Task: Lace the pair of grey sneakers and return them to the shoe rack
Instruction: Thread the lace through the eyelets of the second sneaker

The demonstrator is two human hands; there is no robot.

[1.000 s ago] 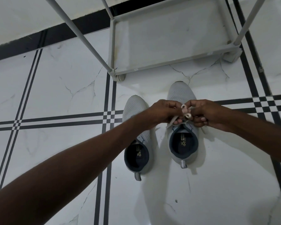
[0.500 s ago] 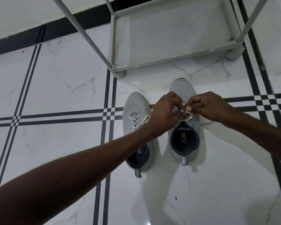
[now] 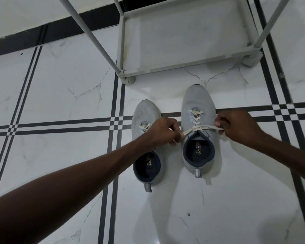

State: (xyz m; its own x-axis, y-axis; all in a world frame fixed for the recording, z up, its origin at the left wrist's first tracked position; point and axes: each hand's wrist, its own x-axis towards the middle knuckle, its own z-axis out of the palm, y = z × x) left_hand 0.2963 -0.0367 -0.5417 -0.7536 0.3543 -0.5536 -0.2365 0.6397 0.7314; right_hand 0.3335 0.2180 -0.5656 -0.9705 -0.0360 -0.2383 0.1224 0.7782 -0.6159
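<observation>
- Two grey sneakers are seen side by side on the white marble-look floor (image 3: 236,199), toes pointed toward the shoe rack (image 3: 183,67), heels toward the camera.
- The right sneaker (image 3: 198,103) is set slightly further forward than the left sneaker (image 3: 144,111); its toe lies near the rack's front rail, not touching it.
- The right sneaker's cream lace (image 3: 195,118) is threaded in crosses up the eyelets; its two ends are drawn out sideways across the top of the tongue, one to each hand.
- Left hand (image 3: 163,132): the grip is closed, fingers pinched on the left end of the lace, just beside the sneaker's inner edge. The hand lies over the midsection of the left sneaker.
- Right hand (image 3: 236,125): the grip is closed, thumb and fingers pinched on the right end of the lace at the sneaker's outer edge.
- The lace ends are held taut and nearly level between the two hands.
- On the left sneaker, a few crossings of cream lace (image 3: 144,126) are visible near the toe end; the rest of its lacing is hidden by the left hand and forearm, so it cannot be told whether it is tied.
- Dark blue linings with pale printed insole marks are seen in both shoe openings.
- The rack's bottom shelf is seen bare; both sneakers are on the floor in front of it.
- Black double stripes (image 3: 60,125) are seen crossing the floor, one band passing under both sneakers.
</observation>
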